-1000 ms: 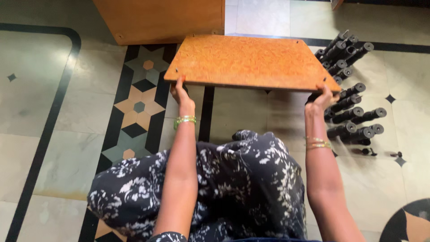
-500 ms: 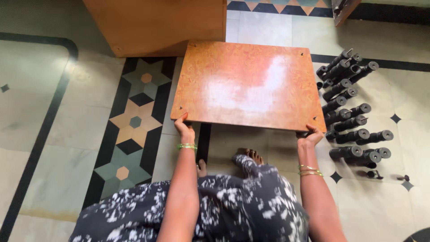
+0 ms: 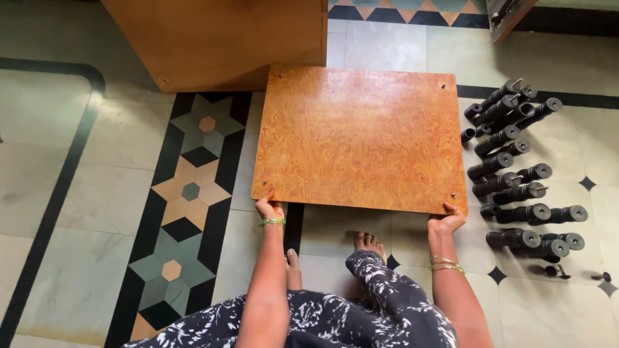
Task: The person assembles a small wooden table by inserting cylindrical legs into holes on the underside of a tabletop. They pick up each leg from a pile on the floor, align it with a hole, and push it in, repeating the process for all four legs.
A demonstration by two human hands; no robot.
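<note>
Orange-brown rectangular wooden board (image 3: 359, 136): we grasp its 6 o'clock edge, left hand (image 3: 269, 208) and right hand (image 3: 445, 222) at corners, keeping it level.

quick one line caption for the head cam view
Seated on a patterned tile floor, both hands, left hand and right hand, grip an orange board's near edge.
</note>
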